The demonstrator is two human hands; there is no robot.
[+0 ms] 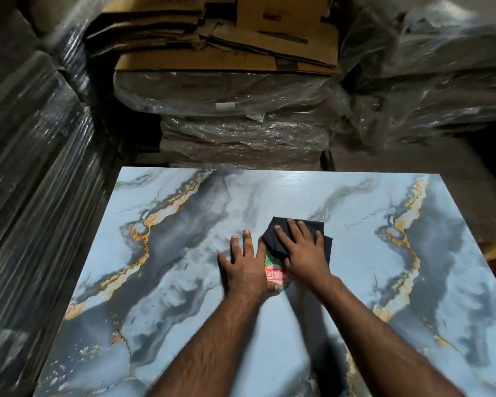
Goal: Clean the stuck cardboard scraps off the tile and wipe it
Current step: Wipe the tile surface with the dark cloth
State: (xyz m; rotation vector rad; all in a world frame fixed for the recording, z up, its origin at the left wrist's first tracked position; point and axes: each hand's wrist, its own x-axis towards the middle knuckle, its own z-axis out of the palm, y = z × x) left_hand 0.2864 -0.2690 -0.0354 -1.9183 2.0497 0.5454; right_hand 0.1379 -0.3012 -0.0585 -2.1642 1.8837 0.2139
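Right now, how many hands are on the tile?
2. Left hand lies flat on the tile near its centre; right hand beside it presses the black cloth down.

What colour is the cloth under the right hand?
Black, seen in the head view: the cloth lies on the marbled tile under the right hand.

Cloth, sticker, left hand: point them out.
cloth (272,239): head view, on its dark left fold beside the fingers.
sticker (274,273): head view, on its red lettered band.
left hand (245,266): head view, on the back of the hand.
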